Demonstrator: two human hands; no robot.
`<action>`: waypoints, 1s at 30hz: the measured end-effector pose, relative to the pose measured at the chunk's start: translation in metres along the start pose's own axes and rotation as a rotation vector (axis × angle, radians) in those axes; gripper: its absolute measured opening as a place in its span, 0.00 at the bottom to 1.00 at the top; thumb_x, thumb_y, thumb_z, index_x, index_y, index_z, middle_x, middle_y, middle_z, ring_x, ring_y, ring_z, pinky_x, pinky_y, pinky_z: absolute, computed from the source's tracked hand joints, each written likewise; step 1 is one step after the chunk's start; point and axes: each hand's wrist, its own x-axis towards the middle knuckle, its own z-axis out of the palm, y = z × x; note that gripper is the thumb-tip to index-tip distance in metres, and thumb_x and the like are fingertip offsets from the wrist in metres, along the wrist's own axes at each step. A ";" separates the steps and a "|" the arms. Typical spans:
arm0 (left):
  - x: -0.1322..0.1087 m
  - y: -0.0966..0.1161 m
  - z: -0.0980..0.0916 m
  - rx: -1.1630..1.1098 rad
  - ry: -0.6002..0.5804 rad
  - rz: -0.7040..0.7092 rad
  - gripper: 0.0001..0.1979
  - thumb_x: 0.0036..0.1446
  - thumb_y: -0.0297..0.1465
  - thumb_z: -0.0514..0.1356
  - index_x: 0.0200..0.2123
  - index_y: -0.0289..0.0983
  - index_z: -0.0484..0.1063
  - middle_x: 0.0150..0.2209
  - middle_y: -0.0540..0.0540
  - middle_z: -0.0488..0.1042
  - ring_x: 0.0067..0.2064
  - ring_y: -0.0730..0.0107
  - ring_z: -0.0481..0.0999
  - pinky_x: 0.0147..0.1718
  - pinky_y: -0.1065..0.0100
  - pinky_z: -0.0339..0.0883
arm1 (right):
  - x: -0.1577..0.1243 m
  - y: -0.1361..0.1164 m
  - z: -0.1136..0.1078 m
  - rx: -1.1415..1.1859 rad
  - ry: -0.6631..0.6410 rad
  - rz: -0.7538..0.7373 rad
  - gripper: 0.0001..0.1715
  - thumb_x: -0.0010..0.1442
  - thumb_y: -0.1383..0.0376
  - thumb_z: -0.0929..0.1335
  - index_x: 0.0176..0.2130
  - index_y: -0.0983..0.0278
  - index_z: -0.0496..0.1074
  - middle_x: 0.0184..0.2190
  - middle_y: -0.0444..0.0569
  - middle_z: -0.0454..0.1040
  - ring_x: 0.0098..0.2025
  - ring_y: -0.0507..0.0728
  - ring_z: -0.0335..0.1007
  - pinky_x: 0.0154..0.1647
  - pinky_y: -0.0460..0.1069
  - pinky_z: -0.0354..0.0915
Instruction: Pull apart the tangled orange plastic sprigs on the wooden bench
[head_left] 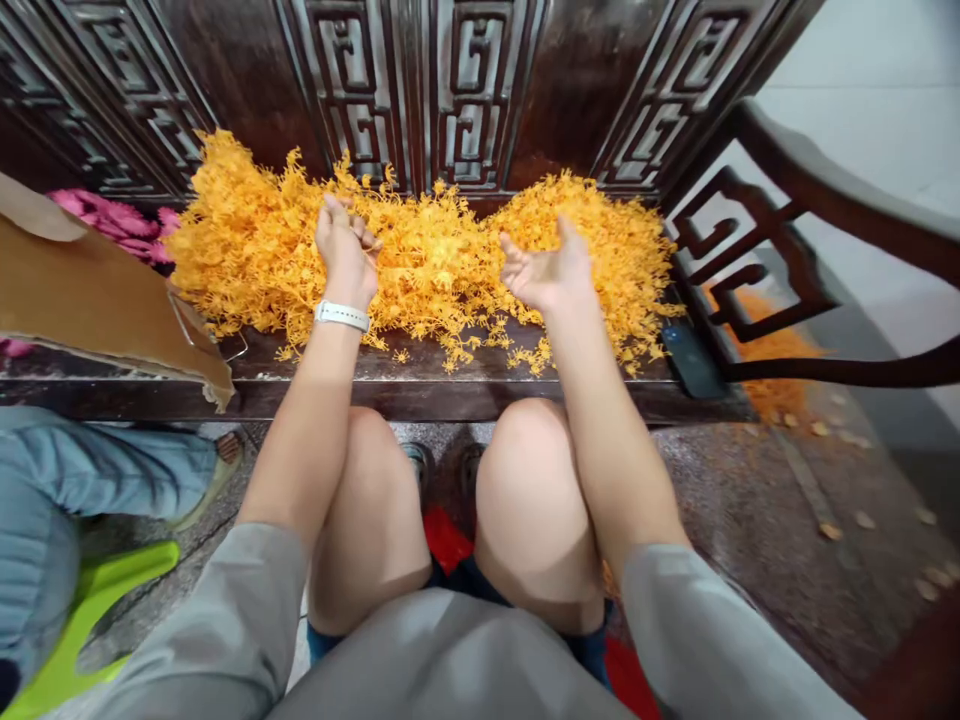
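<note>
A long heap of orange artificial flower sprigs (442, 255) lies on the dark wooden bench (420, 398) in front of me. My left hand (347, 250), with a white band on its wrist, is over the left half of the heap. Its fingers are curled in, and orange strands show beside them; what they grip cannot be made out. Over the right part of the heap is my right hand (551, 268), palm partly up, its fingers apart and slightly blurred. I see nothing held in it.
A cardboard box (105, 290) stands at the left, with pink flowers (112, 222) behind it. A dark phone (694, 358) lies by the carved armrest (787, 260). Another person's denim leg (112, 465) and a green plastic stool (97, 620) are at lower left. Orange bits (776, 350) litter the floor.
</note>
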 end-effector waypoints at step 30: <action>-0.046 0.015 0.043 0.266 -0.622 0.050 0.17 0.65 0.43 0.67 0.29 0.39 0.70 0.24 0.49 0.71 0.27 0.71 0.69 0.31 0.67 0.62 | 0.002 0.004 0.065 0.117 0.302 0.020 0.35 0.66 0.38 0.70 0.26 0.59 0.57 0.22 0.41 0.53 0.28 0.52 0.56 0.29 0.49 0.57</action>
